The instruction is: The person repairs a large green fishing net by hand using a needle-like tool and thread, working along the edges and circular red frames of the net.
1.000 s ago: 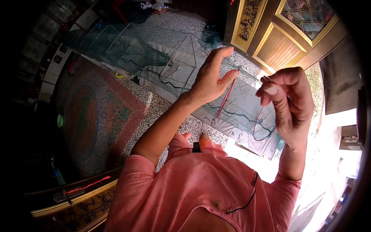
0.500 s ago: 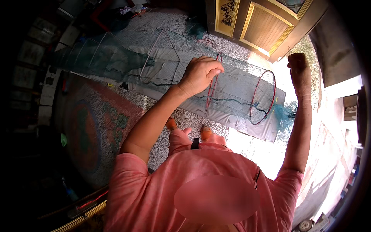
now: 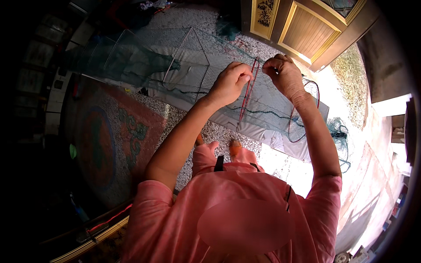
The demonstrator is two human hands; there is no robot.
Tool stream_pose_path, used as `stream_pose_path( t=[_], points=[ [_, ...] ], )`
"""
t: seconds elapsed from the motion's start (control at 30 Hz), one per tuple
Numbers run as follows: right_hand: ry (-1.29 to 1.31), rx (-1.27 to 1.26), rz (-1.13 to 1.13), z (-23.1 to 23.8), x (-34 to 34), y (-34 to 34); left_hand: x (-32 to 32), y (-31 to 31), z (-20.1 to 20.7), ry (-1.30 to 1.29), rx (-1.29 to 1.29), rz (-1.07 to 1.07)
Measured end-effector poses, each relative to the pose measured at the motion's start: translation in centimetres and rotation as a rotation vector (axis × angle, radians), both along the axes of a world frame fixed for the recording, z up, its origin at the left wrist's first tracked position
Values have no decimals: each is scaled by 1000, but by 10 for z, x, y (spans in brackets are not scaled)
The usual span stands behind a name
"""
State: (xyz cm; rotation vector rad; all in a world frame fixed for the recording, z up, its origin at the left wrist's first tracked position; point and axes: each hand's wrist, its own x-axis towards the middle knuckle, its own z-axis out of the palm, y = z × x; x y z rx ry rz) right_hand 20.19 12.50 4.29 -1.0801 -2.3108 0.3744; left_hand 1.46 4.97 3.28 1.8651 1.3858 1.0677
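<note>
A long trap of fine green netting (image 3: 144,65) stretches from the far left to the right, held in shape by thin frames. My left hand (image 3: 231,83) is closed in a pinch just left of a red-wrapped frame (image 3: 248,94) of the trap. On that frame's other side, close to its top, my right hand (image 3: 285,78) is pinched too. Whatever is between the fingertips of either hand is too small to make out. A round dark-red hoop (image 3: 319,91) is partly behind my right wrist. Dark green rope (image 3: 272,115) runs along the netting.
Beneath the netting lies a long, low surface with a grey cover (image 3: 263,129). A brown and gold door (image 3: 311,33) stands at the far right. Loose green netting (image 3: 340,129) hangs past the right end. A patterned panel (image 3: 98,144) is set in the speckled floor.
My right hand has swung in from the far right to beside the red-wrapped frame, close to my left hand. The left hand stays pinched in nearly the same place.
</note>
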Motion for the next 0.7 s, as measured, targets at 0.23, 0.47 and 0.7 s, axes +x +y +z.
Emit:
stream_pose_path(
  t=[0.23, 0.47, 0.7],
  points=[
    [364, -543, 49, -35, -8, 11, -6, 5, -14, -436, -343, -45],
    [537, -571, 80, -39, -40, 10, -11, 9, -19, -674, -499, -28],
    [265, -500, 120, -18, -45, 10, -11, -1, -5, -476, -414, -46]
  ],
)
